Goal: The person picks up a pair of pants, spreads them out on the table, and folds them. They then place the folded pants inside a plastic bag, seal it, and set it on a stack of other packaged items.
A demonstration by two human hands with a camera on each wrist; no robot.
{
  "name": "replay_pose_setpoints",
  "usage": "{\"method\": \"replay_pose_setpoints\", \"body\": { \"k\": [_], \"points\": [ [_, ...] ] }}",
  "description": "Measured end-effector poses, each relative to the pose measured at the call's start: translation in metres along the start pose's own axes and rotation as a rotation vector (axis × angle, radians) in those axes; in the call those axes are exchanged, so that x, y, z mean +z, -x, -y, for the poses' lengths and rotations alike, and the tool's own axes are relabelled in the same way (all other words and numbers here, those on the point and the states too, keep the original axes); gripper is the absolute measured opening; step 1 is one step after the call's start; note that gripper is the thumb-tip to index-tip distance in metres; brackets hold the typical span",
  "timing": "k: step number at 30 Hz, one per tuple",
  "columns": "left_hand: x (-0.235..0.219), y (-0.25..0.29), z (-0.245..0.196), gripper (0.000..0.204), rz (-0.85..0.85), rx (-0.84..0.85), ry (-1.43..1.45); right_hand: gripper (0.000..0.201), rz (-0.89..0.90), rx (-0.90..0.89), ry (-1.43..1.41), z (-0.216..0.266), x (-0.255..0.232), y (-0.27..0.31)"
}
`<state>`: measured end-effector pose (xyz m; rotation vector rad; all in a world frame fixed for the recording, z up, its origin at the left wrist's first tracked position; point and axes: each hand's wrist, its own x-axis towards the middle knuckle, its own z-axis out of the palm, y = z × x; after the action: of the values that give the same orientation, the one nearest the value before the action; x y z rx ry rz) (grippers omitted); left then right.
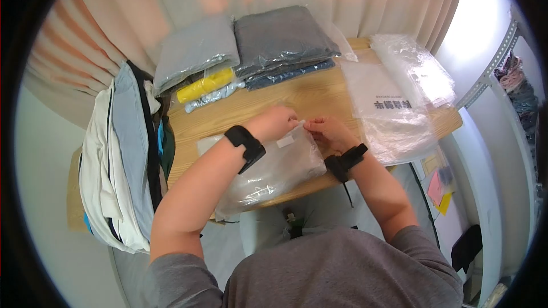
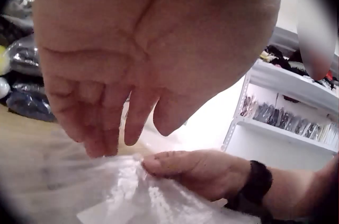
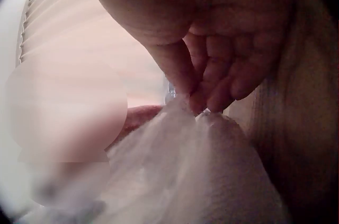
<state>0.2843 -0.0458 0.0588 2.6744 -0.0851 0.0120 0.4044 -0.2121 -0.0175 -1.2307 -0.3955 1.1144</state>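
A clear plastic bag point(image 1: 268, 171) with a white label point(image 1: 285, 142) lies at the table's front edge, its contents pale and hard to make out. My left hand point(image 1: 277, 122) is over the bag's far edge; in the left wrist view that hand point(image 2: 143, 54) has bent fingers touching the plastic point(image 2: 127, 181), the thumb apart from them. Beside it my right hand point(image 1: 331, 132) pinches the bag's edge. The right wrist view shows the thumb and forefinger of this hand point(image 3: 212, 49) together on the gathered plastic point(image 3: 180, 155).
Bagged grey garments point(image 1: 285, 37) are stacked at the back, with a yellow packet point(image 1: 205, 85) in front. Clear bags point(image 1: 399, 131) lie at the right of the wooden table point(image 1: 274, 91). Garments point(image 1: 128, 120) hang over its left side, and shelving point(image 1: 491, 74) stands at the right.
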Motion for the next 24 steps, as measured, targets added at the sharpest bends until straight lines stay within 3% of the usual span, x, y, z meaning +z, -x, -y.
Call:
{"method": "replay_pose_setpoints", "body": {
  "k": [4,10,16,24],
  "points": [
    [0.016,-0.025,0.001,0.023,0.052,-0.155,-0.019,0.018,0.037,-0.052,0.0,-0.006,-0.003,-0.002],
    [0.028,-0.028,0.005,0.022,-0.053,-0.1,0.012,0.019,0.025,-0.084,-0.032,-0.014,-0.003,-0.004],
    [0.018,-0.029,-0.009,0.024,0.065,-0.164,-0.234,0.021,0.008,-0.103,0.03,-0.015,0.0,-0.004],
    [0.001,-0.026,-0.02,0.027,0.158,-0.144,-0.237,0.019,0.03,-0.137,0.111,-0.018,0.001,-0.005]
  ]
}}
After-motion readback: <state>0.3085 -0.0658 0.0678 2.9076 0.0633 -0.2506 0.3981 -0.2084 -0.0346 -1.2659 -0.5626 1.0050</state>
